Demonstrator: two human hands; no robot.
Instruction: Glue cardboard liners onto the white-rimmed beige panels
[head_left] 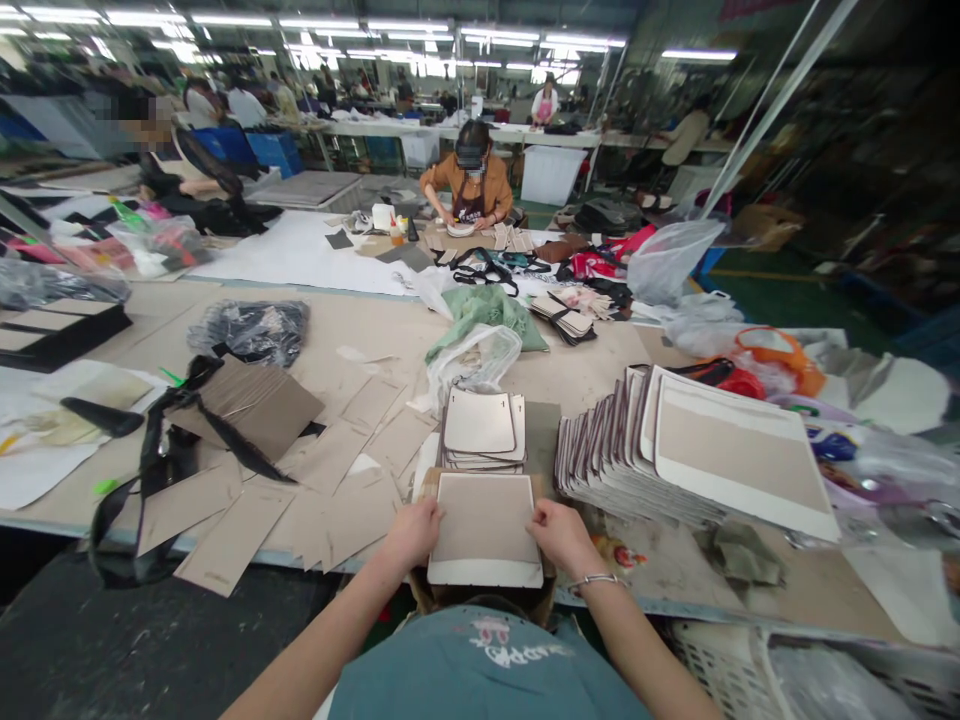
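Note:
A flat beige panel [486, 525] with a white border lies before me at the table's front edge. My left hand [417, 530] is closed on its left edge. Curled fingers of my right hand [559, 537] pinch the right edge; a bracelet circles that wrist. Just beyond the panel rests a small stack of white, dark-edged pieces [481, 425]. To the right leans a long row of similar panels [739, 450], the front one beige with white edges. What lies under the panel is mostly hidden.
Loose cardboard pieces [232, 530] and a cardboard stack [247, 400] with black straps lie left. A green bag [491, 315] and clear plastic [476, 360] sit beyond. Plastic bags [780, 355] crowd the right. Across the table a co-worker [469, 180] handles small pieces.

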